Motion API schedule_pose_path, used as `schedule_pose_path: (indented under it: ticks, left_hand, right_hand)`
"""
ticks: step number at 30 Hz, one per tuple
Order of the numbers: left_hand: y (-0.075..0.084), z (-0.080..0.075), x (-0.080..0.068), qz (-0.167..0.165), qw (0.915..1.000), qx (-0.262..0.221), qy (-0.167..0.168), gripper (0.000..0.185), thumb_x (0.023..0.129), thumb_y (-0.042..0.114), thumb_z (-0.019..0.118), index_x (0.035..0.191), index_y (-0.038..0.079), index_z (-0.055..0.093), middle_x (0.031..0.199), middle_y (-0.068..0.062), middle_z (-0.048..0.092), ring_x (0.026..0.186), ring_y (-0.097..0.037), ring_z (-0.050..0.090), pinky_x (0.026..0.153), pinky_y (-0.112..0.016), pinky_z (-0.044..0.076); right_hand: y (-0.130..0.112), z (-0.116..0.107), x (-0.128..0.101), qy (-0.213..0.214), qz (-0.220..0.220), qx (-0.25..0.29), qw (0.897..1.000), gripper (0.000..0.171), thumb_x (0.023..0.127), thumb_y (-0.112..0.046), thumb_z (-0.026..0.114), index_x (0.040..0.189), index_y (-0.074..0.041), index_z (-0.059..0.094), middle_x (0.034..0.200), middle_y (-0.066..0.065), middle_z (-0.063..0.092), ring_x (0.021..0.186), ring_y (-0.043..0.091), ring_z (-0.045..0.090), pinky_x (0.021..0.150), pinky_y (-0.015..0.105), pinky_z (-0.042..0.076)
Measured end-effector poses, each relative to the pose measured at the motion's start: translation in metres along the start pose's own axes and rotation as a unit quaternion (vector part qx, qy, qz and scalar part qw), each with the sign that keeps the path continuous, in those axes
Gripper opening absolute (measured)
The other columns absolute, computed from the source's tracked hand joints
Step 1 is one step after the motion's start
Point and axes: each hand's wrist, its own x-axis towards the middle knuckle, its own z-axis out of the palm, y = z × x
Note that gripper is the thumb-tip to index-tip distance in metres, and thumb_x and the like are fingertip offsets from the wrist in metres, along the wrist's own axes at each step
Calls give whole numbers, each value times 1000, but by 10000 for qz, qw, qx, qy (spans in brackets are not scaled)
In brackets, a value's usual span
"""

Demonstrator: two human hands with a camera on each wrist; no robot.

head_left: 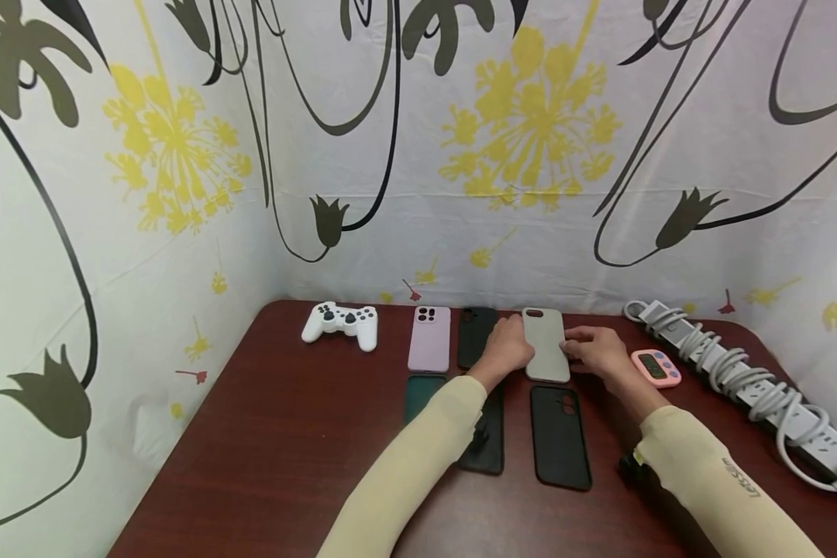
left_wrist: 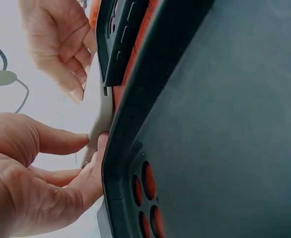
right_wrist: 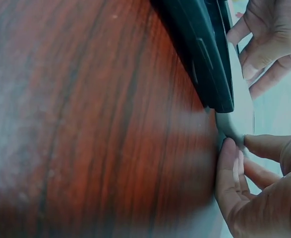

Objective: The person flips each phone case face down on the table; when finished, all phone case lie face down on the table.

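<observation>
Nearest on the table [head_left: 265,465] lie two black cases [head_left: 560,436], flat. Just beyond them the grey case [head_left: 546,344] rests on the table in the far row, the left hand [head_left: 509,349] pinching its left edge and the right hand [head_left: 596,350] its right. A careless lift could knock the pink timer [head_left: 656,367] just beside the right hand.

free: bare table [head_left: 265,434] at 9 o'clock | blocked: power strip [head_left: 739,372] and timer [head_left: 656,367] at 3 | phone cases [head_left: 559,436] at 6, seemingly close-packed
</observation>
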Motion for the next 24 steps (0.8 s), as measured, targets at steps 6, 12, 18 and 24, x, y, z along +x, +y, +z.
schedule_pose_path:
  ticks: [6, 12, 18, 24]
  left_hand:
    - [3, -1, 0, -32, 9999, 162, -3, 16, 100, 7, 64, 116, 6, 65, 120, -11, 61, 84, -19, 46, 70, -29, 39]
    - [4, 0, 2, -63, 9998, 213, -17, 21, 100, 7, 63, 82, 12, 54, 110, -10, 60, 76, -19, 44, 64, -29, 37]
    - [-1, 7, 18, -210, 9992, 269, -184, 30, 99, 10, 63, 71, 13, 53, 110, -10, 60, 74, -22, 48, 61, -31, 40]
    - [-23, 41, 66, -203, 9987, 374, -265, 34, 95, 8, 64, 64, 15, 50, 85, -6, 54, 59, -21, 44, 51, -32, 40]
  right_hand:
    - [0, 1, 4, 43, -20, -42, 10000, 49, 106, -19, 63, 146, 8, 55, 131, 28, 69, 93, 8, 73, 82, 37, 66]
    - [0, 3, 3, 128, -68, -139, 9998, 46, 104, -17, 64, 142, 8, 57, 125, 27, 72, 95, 12, 72, 80, 37, 66]
    - [0, 5, 4, 135, -61, -147, 9998, 46, 104, -17, 64, 142, 7, 57, 128, 27, 70, 97, 14, 72, 81, 37, 66]
    - [-1, 6, 4, 227, -72, -247, 9994, 44, 103, -18, 66, 137, 8, 59, 121, 24, 71, 92, 12, 72, 79, 36, 66]
